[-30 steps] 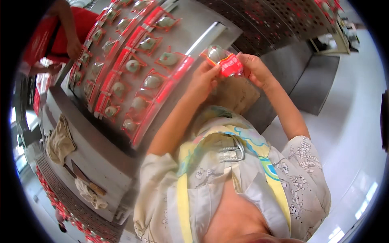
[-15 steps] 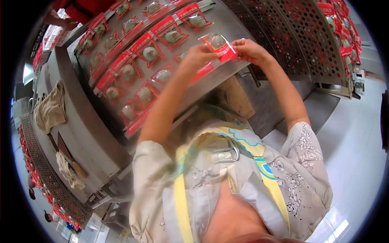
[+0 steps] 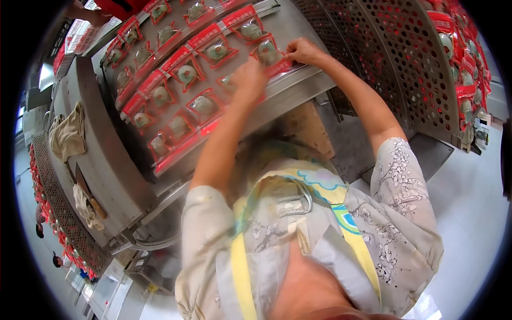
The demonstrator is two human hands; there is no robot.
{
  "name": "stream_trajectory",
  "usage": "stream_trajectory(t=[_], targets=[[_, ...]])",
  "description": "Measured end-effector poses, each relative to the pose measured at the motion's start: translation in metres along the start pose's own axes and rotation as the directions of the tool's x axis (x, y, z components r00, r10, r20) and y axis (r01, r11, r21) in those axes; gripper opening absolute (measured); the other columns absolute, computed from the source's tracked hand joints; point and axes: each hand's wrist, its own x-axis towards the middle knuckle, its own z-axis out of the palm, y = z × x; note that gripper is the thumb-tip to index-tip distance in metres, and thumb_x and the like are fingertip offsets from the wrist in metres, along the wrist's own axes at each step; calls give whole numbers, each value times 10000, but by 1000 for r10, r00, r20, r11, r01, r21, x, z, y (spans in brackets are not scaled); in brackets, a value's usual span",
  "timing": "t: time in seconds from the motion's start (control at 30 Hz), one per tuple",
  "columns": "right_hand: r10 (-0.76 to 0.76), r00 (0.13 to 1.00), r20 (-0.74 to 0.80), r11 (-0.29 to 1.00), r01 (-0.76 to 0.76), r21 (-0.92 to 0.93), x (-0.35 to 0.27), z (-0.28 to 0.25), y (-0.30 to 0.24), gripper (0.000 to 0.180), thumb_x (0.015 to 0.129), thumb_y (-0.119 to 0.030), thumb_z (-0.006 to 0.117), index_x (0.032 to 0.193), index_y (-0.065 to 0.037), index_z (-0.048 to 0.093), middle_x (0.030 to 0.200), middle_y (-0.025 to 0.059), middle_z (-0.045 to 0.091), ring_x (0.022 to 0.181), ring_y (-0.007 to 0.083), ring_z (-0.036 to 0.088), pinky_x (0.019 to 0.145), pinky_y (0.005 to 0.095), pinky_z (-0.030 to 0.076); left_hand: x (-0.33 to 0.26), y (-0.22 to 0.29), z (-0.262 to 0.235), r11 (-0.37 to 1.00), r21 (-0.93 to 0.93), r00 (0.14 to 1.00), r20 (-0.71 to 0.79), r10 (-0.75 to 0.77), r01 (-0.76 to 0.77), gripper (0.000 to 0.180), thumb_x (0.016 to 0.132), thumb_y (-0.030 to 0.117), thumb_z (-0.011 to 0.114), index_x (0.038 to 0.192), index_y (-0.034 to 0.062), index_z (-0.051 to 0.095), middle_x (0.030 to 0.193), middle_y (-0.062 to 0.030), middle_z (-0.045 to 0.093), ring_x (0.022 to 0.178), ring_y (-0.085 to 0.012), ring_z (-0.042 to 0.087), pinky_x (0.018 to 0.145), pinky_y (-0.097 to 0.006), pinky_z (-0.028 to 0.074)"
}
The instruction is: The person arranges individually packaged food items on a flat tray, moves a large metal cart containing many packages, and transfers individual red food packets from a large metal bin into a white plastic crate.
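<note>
A clear pouch (image 3: 268,53) with red edges and a pale green, egg-shaped item inside lies at the right end of the near row on the metal bed. My left hand (image 3: 250,76), a little blurred, is closed at its left lower side, the fingertips partly hidden. On its right side, my right hand (image 3: 304,52) pinches the red edge with thumb and fingers. Similar pouches line the bed, including one (image 3: 250,30) just beyond my hands and another (image 3: 203,105) left of my left forearm.
Perforated metal guards (image 3: 384,58) stand on the right, with piled red pouches (image 3: 464,69) behind them. Left is a metal ledge (image 3: 109,160) with a cloth (image 3: 68,132) and a wooden-handled knife (image 3: 97,208). Another person's hand (image 3: 88,15) shows at the far left.
The pouch has gone from being held up between my hands down onto the metal bed, farther left. Both hands have moved left with it.
</note>
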Motion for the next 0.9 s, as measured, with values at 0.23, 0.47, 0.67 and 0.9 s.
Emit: stream_trajectory(t=[0.23,0.47,0.67,0.9], targets=[[-164,985,50,986,162,42,7,-6,2,192,789,-200,664,828,-19,616,678,6,583,604,77,507,557,252,431,7,-5,7,998,-22,998,-32,-54,53,511,706,312,716,1102,62,513,1024,-217,608,955,-369,585,777,-463,456],[-156,969,192,967,110,228,3,-15,1,253,746,-213,705,870,-8,622,734,33,615,646,115,541,603,274,453,22,-36,8,921,-386,998,-5,55,-53,591,732,251,714,1189,-41,480,863,-128,615,776,-207,596,689,-331,456],[-225,946,233,945,153,290,3,-6,4,237,711,-131,724,854,14,602,719,40,611,664,121,557,613,273,469,12,-23,0,977,-213,992,119,41,-15,581,691,250,732,1158,-11,508,840,-119,623,788,-219,608,687,-349,456],[-385,887,253,901,302,311,0,-10,9,184,765,-148,676,847,-9,589,730,23,591,656,82,534,598,228,450,0,-7,-7,997,56,993,106,-51,46,526,687,303,712,1110,52,525,919,-138,646,921,-309,604,759,-409,459]])
